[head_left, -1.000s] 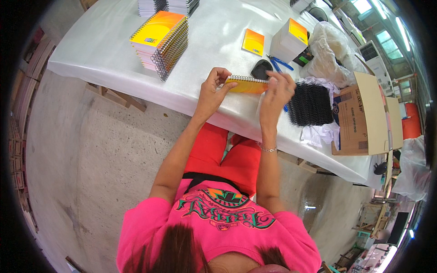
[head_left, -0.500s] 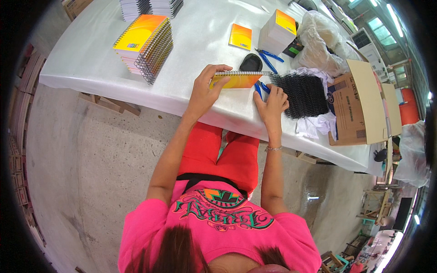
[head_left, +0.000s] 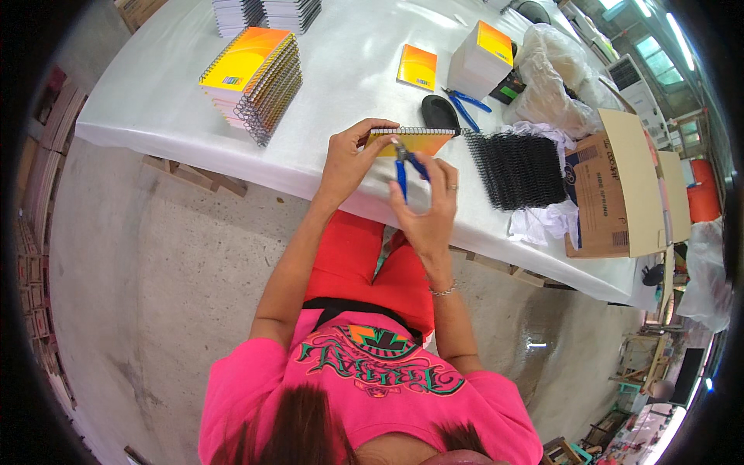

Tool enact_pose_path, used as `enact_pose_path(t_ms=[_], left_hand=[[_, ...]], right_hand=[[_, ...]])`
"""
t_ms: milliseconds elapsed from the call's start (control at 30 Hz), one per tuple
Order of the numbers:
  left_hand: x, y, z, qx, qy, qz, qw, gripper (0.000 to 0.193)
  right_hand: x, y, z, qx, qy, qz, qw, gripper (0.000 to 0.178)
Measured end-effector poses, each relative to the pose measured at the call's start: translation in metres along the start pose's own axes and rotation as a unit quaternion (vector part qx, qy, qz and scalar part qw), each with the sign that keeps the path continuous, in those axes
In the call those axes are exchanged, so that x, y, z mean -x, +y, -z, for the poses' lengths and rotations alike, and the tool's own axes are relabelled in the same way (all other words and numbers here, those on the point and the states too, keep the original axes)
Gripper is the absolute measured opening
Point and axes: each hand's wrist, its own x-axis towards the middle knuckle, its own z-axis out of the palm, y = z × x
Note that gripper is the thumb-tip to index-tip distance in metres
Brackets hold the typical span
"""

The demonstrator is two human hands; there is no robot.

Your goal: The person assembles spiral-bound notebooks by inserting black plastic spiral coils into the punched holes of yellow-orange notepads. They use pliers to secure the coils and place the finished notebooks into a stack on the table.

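Note:
A yellow-orange notebook [head_left: 422, 145] stands on its edge near the table's front, its wire spiral along the top. My left hand [head_left: 349, 159] grips its left end, fingers behind and thumb in front. In my right hand [head_left: 432, 208] are blue-handled cutting pliers [head_left: 402, 172], handles partly spread, their jaws up at the spiral close to my left thumb. Whether the jaws touch the wire I cannot tell. A heap of black wire spirals [head_left: 521, 172] lies to the right on white wrapping. Just behind the notebook sits a dark rounded object [head_left: 440, 113].
Spiral-bound notebooks [head_left: 252, 74] are stacked at left, with more stacks [head_left: 267, 14] behind. A single cover [head_left: 418, 67], a block of unbound pads [head_left: 475, 66] and another blue pair of pliers [head_left: 465, 107] lie beyond. An open cardboard box [head_left: 601, 198] stands at right, plastic bags [head_left: 552, 74] behind.
My right hand has picked the pliers up from beside the notebook and moved left, bringing the jaws to the spiral. My left hand keeps its hold on the notebook.

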Motion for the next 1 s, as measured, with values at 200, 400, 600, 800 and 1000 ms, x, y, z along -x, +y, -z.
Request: enact_pose_path(t_ms=[200, 400, 600, 800, 1000], left_hand=[[-0.002, -0.008, 0.002, -0.01, -0.009, 0.028, 1.0, 0.022], [0.0, -0.005, 0.001, 0.003, 0.002, 0.007, 1.0, 0.027], [0.001, -0.007, -0.001, 0.022, 0.013, -0.002, 1.0, 0.028], [0.005, -0.009, -0.005, -0.07, 0.033, -0.062, 0.995, 0.03], [0.002, 0.006, -0.003, -0.119, 0.043, -0.066, 0.99, 0.02]], right_hand=[[0.009, 0.001, -0.024, 0.028, -0.004, 0.015, 0.999, 0.056], [0.01, 0.0, -0.033, -0.003, 0.025, 0.003, 1.0, 0.056], [0.01, -0.004, -0.032, -0.017, 0.013, -0.015, 1.0, 0.051], [-0.008, 0.005, -0.004, -0.702, -0.226, -0.39, 0.552, 0.036], [-0.01, 0.015, 0.014, -0.362, -0.18, -0.304, 0.863, 0.033]])
